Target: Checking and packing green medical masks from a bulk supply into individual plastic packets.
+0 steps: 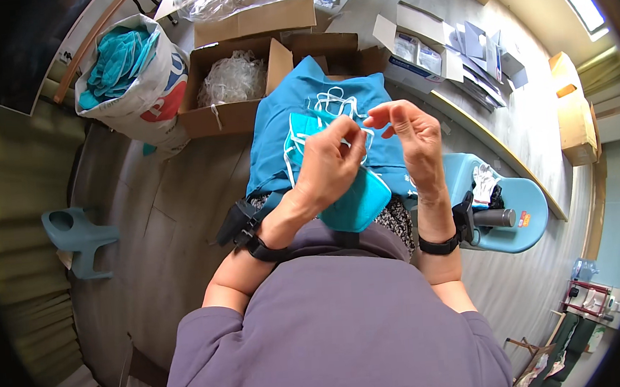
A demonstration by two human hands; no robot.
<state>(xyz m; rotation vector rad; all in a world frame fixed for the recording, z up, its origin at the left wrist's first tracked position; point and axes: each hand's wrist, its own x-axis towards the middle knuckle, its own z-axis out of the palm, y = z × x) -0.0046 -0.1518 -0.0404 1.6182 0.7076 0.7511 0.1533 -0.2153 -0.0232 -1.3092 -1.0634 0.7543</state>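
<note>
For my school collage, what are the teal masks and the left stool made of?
Masks: perhaps matte nonwoven cloth; the surface looks dull, but fibres are too small to see. Stool: probably smooth plastic; it looks like one curved, moulded piece.

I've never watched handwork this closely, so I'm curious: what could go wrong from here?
The loose white straps near the left hand might tangle. The teal mask below that hand could slip to the floor. The grey cylinder lying on the blue stool might roll if the right forearm bumps it.
</note>
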